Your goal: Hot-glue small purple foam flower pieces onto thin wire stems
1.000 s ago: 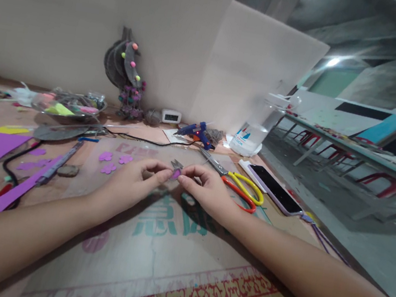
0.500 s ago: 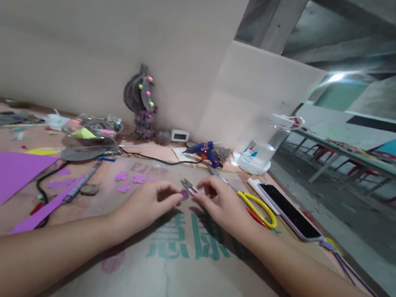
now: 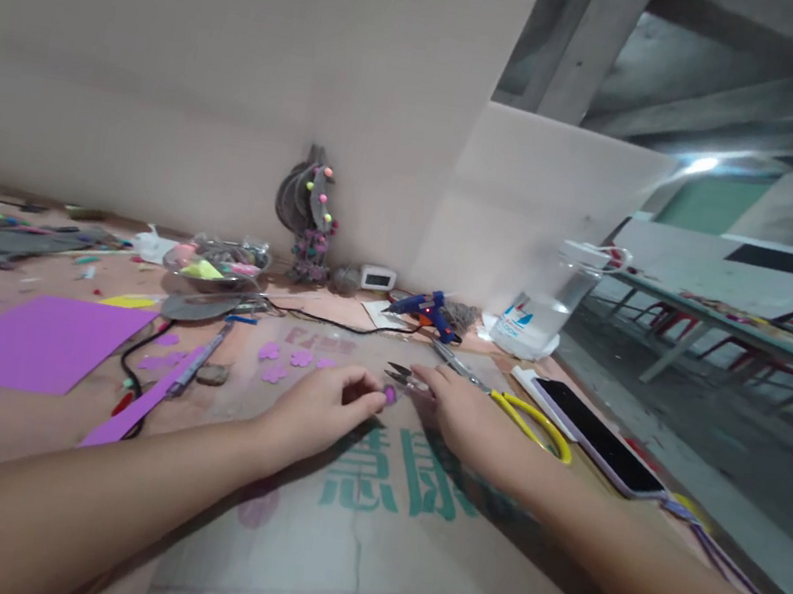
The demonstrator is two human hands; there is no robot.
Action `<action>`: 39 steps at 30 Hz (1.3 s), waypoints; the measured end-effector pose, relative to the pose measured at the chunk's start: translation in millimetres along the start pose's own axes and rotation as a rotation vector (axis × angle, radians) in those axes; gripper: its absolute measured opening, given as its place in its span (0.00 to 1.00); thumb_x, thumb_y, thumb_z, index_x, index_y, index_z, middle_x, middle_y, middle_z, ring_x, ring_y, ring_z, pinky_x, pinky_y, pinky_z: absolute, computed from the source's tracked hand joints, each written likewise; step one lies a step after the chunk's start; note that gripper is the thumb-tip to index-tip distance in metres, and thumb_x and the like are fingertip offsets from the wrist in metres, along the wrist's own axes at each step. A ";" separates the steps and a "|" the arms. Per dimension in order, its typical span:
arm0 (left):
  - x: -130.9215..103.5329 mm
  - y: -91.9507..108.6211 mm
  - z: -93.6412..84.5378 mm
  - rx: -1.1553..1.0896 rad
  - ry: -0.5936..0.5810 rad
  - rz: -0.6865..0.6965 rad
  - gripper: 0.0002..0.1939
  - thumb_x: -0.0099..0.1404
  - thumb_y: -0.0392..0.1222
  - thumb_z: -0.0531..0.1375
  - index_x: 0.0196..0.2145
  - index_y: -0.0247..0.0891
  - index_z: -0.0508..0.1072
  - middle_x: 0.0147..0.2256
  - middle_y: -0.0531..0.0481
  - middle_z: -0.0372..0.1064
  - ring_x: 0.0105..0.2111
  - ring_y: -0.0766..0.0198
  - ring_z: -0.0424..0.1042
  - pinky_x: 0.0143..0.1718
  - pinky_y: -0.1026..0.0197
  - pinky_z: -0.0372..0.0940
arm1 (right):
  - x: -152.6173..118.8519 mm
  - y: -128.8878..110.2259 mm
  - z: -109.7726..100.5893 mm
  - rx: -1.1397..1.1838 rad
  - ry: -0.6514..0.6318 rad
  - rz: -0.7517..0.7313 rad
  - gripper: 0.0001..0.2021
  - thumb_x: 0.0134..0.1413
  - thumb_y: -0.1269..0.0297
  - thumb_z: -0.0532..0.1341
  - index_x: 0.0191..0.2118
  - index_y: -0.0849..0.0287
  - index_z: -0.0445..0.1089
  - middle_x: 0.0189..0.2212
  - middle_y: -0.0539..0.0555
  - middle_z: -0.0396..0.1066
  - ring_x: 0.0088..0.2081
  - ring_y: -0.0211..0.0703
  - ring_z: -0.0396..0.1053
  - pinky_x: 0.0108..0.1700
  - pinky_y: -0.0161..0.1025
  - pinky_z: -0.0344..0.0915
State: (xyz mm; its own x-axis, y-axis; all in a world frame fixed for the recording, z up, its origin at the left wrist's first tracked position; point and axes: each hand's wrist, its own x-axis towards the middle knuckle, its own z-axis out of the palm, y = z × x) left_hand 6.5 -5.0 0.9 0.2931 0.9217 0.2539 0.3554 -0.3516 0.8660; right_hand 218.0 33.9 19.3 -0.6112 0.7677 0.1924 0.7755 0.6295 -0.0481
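Note:
My left hand is closed in a pinch, with a small purple foam piece at its fingertips. Just to the right, my right hand grips small thread snips whose parted blades point left, above the piece. Most of the snips' handle is hidden under the fingers. Several purple foam flowers lie on the clear mat beyond my left hand. Yellow-handled scissors rest right behind my right hand.
A purple foam sheet and strip lie left, near a pen. At the back are a bowl of bits, a blue glue gun with its cord, and a water bottle. A phone lies right.
The view has swung left, so things sit further right. My right fingers have lowered and flattened over the snips, whose blades have turned to point more level to the left.

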 end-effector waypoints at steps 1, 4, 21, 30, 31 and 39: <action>-0.2 -0.3 0.0 0.013 -0.007 -0.007 0.13 0.64 0.48 0.52 0.33 0.38 0.72 0.31 0.50 0.73 0.32 0.61 0.72 0.34 0.60 0.64 | -0.4 2.9 -7.1 -0.001 -0.031 0.010 0.19 0.55 0.72 0.52 0.53 0.62 0.65 0.44 0.62 0.70 0.43 0.50 0.69 0.43 0.43 0.64; -0.2 -1.8 0.4 0.054 0.000 -0.025 0.14 0.64 0.49 0.52 0.33 0.38 0.72 0.30 0.50 0.73 0.32 0.60 0.71 0.34 0.61 0.63 | 0.0 16.1 -28.3 -0.047 -0.088 0.047 0.19 0.50 0.77 0.52 0.47 0.58 0.70 0.41 0.60 0.73 0.41 0.51 0.70 0.40 0.42 0.63; 1.6 -2.9 -1.2 0.093 0.007 -0.008 0.09 0.61 0.41 0.55 0.36 0.39 0.74 0.34 0.51 0.75 0.35 0.61 0.73 0.37 0.60 0.65 | -5.9 -10.7 8.9 0.400 0.273 -0.011 0.13 0.64 0.61 0.48 0.47 0.59 0.65 0.42 0.57 0.70 0.45 0.46 0.66 0.46 0.43 0.62; 1.3 -2.8 -2.5 0.144 0.017 -0.012 0.10 0.63 0.44 0.53 0.34 0.38 0.72 0.32 0.51 0.73 0.32 0.61 0.71 0.33 0.61 0.62 | -4.1 -3.8 12.1 0.258 0.257 -0.126 0.13 0.63 0.61 0.49 0.46 0.62 0.66 0.36 0.58 0.68 0.39 0.46 0.65 0.41 0.42 0.62; 1.3 -2.8 -2.4 0.144 0.022 -0.017 0.10 0.63 0.44 0.53 0.35 0.38 0.72 0.32 0.51 0.73 0.32 0.61 0.71 0.33 0.61 0.62 | -3.9 -3.6 12.4 0.257 0.263 -0.124 0.13 0.63 0.62 0.49 0.46 0.62 0.66 0.35 0.58 0.68 0.38 0.45 0.65 0.41 0.42 0.62; 0.6 -1.9 -2.4 0.129 0.040 -0.042 0.08 0.62 0.42 0.54 0.35 0.39 0.71 0.32 0.52 0.72 0.33 0.62 0.70 0.34 0.61 0.62 | -3.7 -1.7 12.8 0.205 0.276 -0.169 0.13 0.63 0.62 0.50 0.43 0.63 0.68 0.32 0.57 0.68 0.35 0.45 0.65 0.39 0.41 0.61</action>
State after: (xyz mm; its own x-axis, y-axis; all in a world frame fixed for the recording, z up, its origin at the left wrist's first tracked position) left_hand 3.9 -3.4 0.4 0.2411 0.9409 0.2380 0.4788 -0.3286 0.8141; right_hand 216.9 31.5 6.2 -0.6409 0.6074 0.4694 0.6024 0.7769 -0.1829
